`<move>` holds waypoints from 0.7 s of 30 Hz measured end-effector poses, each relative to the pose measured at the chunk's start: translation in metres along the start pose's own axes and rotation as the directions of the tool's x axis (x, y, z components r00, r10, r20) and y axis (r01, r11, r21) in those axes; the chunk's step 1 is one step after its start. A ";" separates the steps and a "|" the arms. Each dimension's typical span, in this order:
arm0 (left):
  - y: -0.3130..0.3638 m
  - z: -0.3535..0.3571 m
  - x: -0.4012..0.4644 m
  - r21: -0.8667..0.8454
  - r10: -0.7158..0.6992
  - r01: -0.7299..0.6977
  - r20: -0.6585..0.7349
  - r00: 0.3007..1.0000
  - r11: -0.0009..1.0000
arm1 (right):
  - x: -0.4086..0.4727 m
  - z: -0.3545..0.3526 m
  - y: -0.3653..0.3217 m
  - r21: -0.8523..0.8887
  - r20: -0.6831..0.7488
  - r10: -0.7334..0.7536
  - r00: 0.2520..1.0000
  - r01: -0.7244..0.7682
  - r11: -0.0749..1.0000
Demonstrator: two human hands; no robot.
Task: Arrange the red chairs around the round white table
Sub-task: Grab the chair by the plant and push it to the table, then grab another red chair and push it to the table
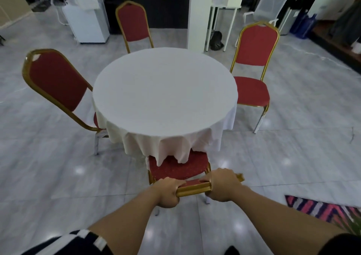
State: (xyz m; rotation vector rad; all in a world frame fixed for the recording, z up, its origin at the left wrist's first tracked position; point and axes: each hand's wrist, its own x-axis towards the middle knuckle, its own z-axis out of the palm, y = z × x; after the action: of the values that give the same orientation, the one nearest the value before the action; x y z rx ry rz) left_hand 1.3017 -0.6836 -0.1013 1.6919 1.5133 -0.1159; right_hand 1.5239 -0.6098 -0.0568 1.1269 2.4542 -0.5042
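A round table [165, 92] under a white cloth stands mid-floor. Directly before me is a red chair with a gold frame [178, 167], its seat partly under the hanging cloth. My left hand [169, 192] and my right hand [223, 184] both grip the gold top rail of its backrest. Another red chair [56, 83] sits at the table's left, its seat tucked under the cloth. A third red chair [133, 23] stands behind the table. The fourth red chair [252, 67] stands at the right, a little apart from the table.
Grey glossy tiles cover the floor. A striped pink and navy rug [322, 208] lies at the lower right. A white pillar [199, 14], a white cabinet [88, 22], a white desk [224, 12] and a mesh chair [269, 4] line the back.
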 end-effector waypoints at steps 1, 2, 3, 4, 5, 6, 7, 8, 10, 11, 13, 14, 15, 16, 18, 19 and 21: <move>0.003 -0.006 0.002 0.009 -0.040 0.040 0.063 0.997 0.999 | 0.000 -0.002 0.003 0.035 0.026 -0.013 1.000 0.012 0.999; 0.010 -0.015 0.005 0.023 -0.095 0.093 0.143 0.985 0.995 | 0.001 -0.002 0.007 0.052 0.058 -0.040 0.997 0.037 0.998; 0.019 -0.025 0.010 0.049 -0.166 0.159 0.227 0.960 0.986 | 0.004 -0.004 0.013 0.071 0.093 -0.059 0.994 0.053 0.996; 0.026 -0.034 0.015 0.085 -0.249 0.234 0.307 0.919 0.969 | 0.007 -0.004 0.017 0.115 0.137 -0.094 0.986 0.079 0.990; 0.041 -0.044 0.022 0.122 -0.315 0.291 0.363 0.877 0.949 | 0.007 -0.007 0.027 0.179 0.177 -0.111 0.978 0.079 0.981; 0.057 -0.051 0.031 0.140 -0.359 0.331 0.402 0.842 0.933 | 0.006 -0.012 0.037 0.241 0.202 -0.132 0.970 0.082 0.967; 0.073 -0.059 0.040 0.129 -0.372 0.351 0.413 0.831 0.927 | 0.004 -0.020 0.050 0.293 0.233 -0.140 0.962 0.068 0.954; 0.091 -0.069 0.050 0.083 -0.367 0.366 0.404 0.838 0.927 | 0.001 -0.030 0.065 0.326 0.261 -0.127 0.957 0.037 0.945; 0.131 -0.091 0.066 0.002 -0.328 0.345 0.317 0.890 0.939 | -0.006 -0.050 0.102 0.405 0.265 -0.066 0.962 -0.049 0.913; 0.150 -0.102 0.076 0.011 -0.305 0.312 0.242 0.921 0.950 | -0.009 -0.059 0.126 0.437 0.243 -0.017 0.970 -0.094 0.895; 0.179 -0.121 0.096 0.079 -0.267 0.262 0.054 0.962 0.962 | -0.013 -0.078 0.168 0.437 0.200 0.080 0.977 -0.162 0.885; 0.192 -0.128 0.109 0.119 -0.252 0.255 -0.037 0.967 0.960 | -0.014 -0.085 0.192 0.424 0.163 0.132 0.978 -0.191 0.885; 0.211 -0.137 0.125 0.155 -0.248 0.262 -0.103 0.963 0.952 | -0.018 -0.095 0.221 0.414 0.133 0.191 0.973 -0.230 0.881; 0.222 -0.145 0.136 0.172 -0.237 0.264 -0.164 0.958 0.949 | -0.018 -0.105 0.240 0.401 0.096 0.229 0.969 -0.249 0.882; 0.257 -0.164 0.158 0.218 -0.186 0.245 -0.259 0.948 0.945 | -0.022 -0.131 0.278 0.388 0.028 0.291 0.956 -0.278 0.879; 0.276 -0.174 0.168 0.244 -0.155 0.232 -0.297 0.942 0.941 | -0.022 -0.143 0.296 0.387 0.016 0.310 0.951 -0.292 0.875; 0.319 -0.192 0.188 0.303 -0.096 0.203 -0.333 0.938 0.931 | -0.023 -0.166 0.329 0.386 -0.004 0.345 0.939 -0.317 0.866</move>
State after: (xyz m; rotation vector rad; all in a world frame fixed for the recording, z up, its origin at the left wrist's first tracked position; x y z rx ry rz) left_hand 1.5388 -0.3910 0.0784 1.9245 1.9525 -0.2020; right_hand 1.7601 -0.3445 0.0452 1.7134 2.2013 -0.8673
